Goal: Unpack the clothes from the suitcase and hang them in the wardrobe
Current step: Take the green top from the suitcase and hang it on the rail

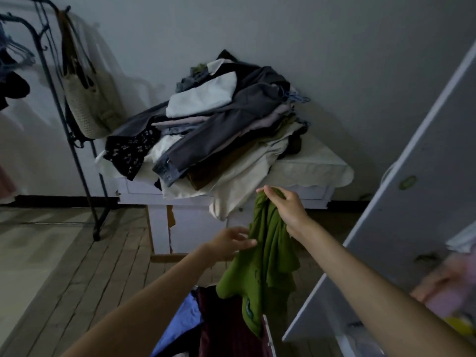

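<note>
Nearest, at the bottom edge, blue and maroon clothes (219, 328) lie in what seems the suitcase. Above them hangs a green garment (268, 256), pinched at its top by the right hand (286, 204); the left hand (229, 240), fingers spread, touches its left edge. Step in hand: lifting it out. Next it needs a hanger. Farther back, a clothes pile (221, 124) covers a small table (311, 168); the wardrobe door (412, 181) stands right.

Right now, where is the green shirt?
In the head view, the green shirt hangs lower centre, pinched at its top by the right hand, just below the clothes pile.
</note>
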